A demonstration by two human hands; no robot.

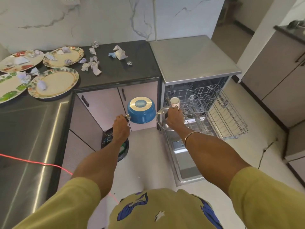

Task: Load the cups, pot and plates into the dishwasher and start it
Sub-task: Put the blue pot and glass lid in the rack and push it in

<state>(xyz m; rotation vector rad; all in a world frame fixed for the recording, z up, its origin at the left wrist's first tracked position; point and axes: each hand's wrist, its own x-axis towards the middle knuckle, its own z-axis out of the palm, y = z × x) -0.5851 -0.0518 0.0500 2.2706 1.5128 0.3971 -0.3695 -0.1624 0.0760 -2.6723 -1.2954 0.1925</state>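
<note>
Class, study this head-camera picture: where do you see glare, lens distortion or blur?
Head view: bright glare streaks run along the steel counter; wide-angle distortion bows the dishwasher edges and walls; the rack wires look soft; the blue pot in the left hand stays fairly sharp.

The pot [141, 111] is glossy blue enamel with a metal base disc. The lid [162, 120] at its 3 o'clock is clear glass, metal-rimmed. The rack [219, 111] is coated wire. The counter [118, 73] is matt black; 4 plates [56, 81] look glazed, strewn with crumpled paper [92, 65].
</note>
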